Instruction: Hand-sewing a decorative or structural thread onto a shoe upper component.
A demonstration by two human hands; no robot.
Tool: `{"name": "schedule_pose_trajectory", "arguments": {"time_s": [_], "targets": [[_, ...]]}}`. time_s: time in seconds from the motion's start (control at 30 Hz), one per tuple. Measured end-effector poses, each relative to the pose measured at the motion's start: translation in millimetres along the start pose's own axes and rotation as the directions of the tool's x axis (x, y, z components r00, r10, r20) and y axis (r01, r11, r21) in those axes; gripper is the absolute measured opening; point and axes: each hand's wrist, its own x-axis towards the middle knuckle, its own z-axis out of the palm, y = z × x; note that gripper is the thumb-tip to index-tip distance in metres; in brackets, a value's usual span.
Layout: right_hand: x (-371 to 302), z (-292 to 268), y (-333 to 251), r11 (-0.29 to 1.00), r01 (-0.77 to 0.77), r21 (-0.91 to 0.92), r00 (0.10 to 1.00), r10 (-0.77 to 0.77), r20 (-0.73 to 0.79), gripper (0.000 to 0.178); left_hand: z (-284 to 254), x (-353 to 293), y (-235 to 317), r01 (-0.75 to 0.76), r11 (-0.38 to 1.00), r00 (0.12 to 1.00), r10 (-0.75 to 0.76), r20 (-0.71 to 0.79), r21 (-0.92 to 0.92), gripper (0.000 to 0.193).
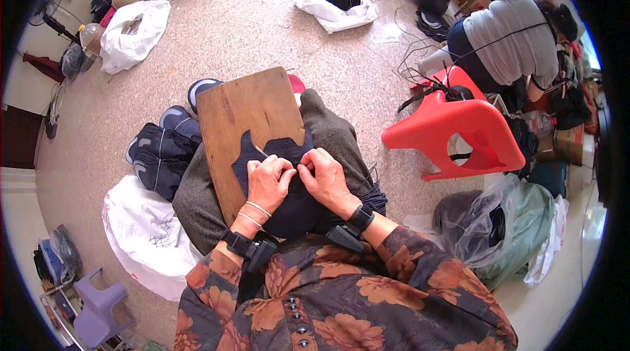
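Note:
Across my lap lies a wooden board [252, 105] with a dark navy piece of fabric [246, 157] on it, its edges cut in curves. My left hand [266, 180] is closed over the fabric, and a thin, pale rod-like tool [260, 151] pokes out past its fingers. Close beside it, my right hand [325, 177] is pinched near the fabric's right side. Whatever sits between those fingertips is too small to make out. The two hands' fingertips nearly meet. More dark cloth [289, 218] hangs over the board's near end.
Dark shoes tied together [161, 161] and a white bag [147, 236] lie to my left. On the right a red plastic stool [420, 131] lies tipped beside full plastic bags [512, 226]. Another person [508, 33] bends over farther right. Ahead sits a white bag of black pieces [338, 13].

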Motion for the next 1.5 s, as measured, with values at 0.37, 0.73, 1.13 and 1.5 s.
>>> {"name": "schedule_pose_trajectory", "arguments": {"time_s": [0.37,0.73,1.13,1.5], "targets": [[7,-3,2,0.988,0.104,-0.112,0.994,-0.101,0.029,0.007,-2,11,-7,-0.077,0.997,0.995,0.076,-0.059,-0.003,0.007],[18,-5,14,0.938,0.302,-0.167,0.949,-0.280,0.146,0.009,6,7,-1,0.025,0.999,0.996,-0.027,-0.091,-0.030,0.007],[-4,8,-3,0.983,0.046,-0.179,0.995,-0.060,-0.075,0.009,6,9,-1,0.092,0.994,0.995,-0.094,-0.030,-0.053,0.007],[-2,8,-5,0.966,0.077,-0.247,0.995,-0.089,-0.038,0.008,9,7,-4,0.072,0.995,0.993,-0.077,-0.089,-0.065,0.009]]}}
